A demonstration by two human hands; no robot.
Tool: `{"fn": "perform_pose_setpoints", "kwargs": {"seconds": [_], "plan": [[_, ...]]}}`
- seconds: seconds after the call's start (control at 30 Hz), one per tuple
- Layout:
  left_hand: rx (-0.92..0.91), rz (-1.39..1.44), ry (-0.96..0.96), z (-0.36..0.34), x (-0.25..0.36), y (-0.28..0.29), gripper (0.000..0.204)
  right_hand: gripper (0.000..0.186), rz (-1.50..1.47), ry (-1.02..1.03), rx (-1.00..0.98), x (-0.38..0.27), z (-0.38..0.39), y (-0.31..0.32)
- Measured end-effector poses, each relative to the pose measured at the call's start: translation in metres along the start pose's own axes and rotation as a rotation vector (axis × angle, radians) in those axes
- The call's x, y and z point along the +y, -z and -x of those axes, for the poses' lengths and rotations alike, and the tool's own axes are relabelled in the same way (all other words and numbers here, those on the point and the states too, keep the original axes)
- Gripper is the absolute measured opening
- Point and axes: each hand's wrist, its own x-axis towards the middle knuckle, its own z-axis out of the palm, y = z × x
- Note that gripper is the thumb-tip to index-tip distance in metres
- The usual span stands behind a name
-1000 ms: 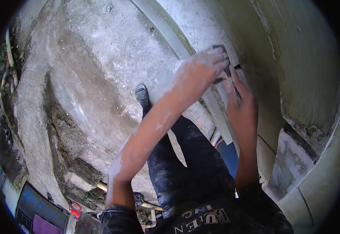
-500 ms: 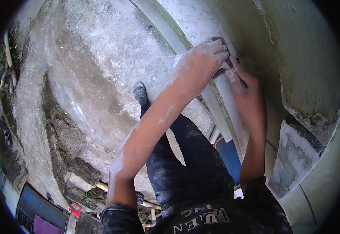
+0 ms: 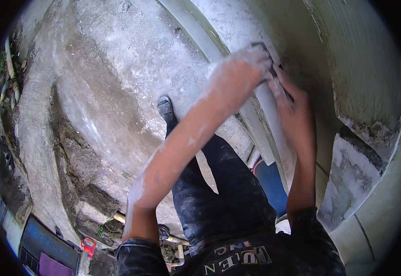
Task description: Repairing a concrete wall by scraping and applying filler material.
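on the pale surface [image 3: 230,20], dark block [image 3: 272,70] beneath the left hand [image 3: 250,62]

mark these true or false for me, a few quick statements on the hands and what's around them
1. The left hand is on a dark block. True.

2. The right hand hangs far away from the left hand. False: the right hand is close beside the left hand.

3. The left forearm has whitish dust on it. True.

4. The blue object is left of the dark trousers. False: the blue object is to the right of the dark trousers.

5. A red object is at the picture's lower left. True.
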Motion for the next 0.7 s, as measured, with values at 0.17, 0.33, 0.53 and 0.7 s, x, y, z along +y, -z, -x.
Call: {"fn": "perform_pose_setpoints", "kwargs": {"seconds": [0.17, 0.33, 0.53, 0.7], "plan": [[-0.049, -0.018, 0.099, -0.016, -0.006, 0.009, 0.029, 0.046, 0.01, 0.043, 0.032, 0.001, -0.025, -0.005], [0.005, -0.068, -0.017, 0.002, -0.003, 0.006, 0.027, 0.047, -0.044, 0.075, 0.014, 0.003, -0.003, -0.007], [-0.19, 0.094, 0.137, -0.013, 0.002, 0.021, 0.025, 0.05, -0.05, 0.032, 0.002, 0.002, -0.008, -0.003], [0.124, 0.338, 0.087, 0.021, 0.004, 0.022, 0.025, 0.059, -0.144, 0.091, 0.031, 0.016, 0.014, -0.026]]}}
